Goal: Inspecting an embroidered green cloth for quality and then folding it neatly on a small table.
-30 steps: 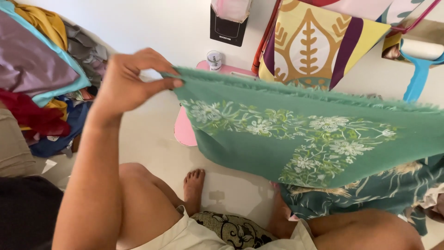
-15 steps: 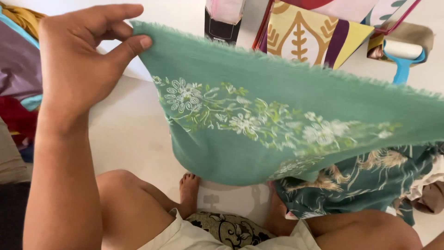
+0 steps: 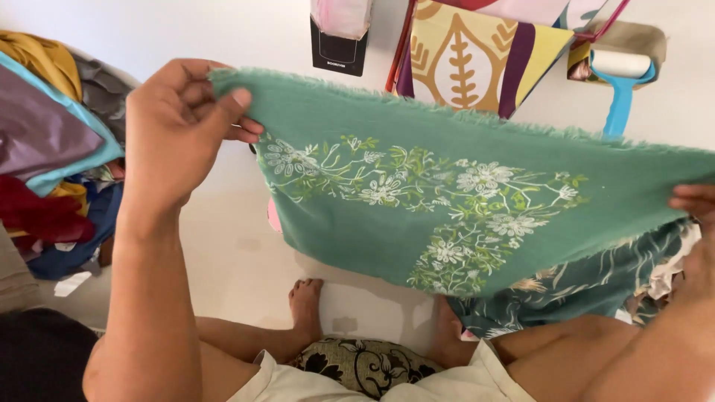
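I see a pale floor (image 3: 238,246) and white wall. Fabric pile (image 3: 45,149) at frame left. My left hand (image 3: 179,134) pinches the green embroidered cloth (image 3: 462,201) at its upper-left corner; my right hand (image 3: 696,223) grips its right edge, cloth stretched mid-frame.

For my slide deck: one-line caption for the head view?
Left hand and right hand hold a green flower-embroidered cloth stretched out above bare feet.
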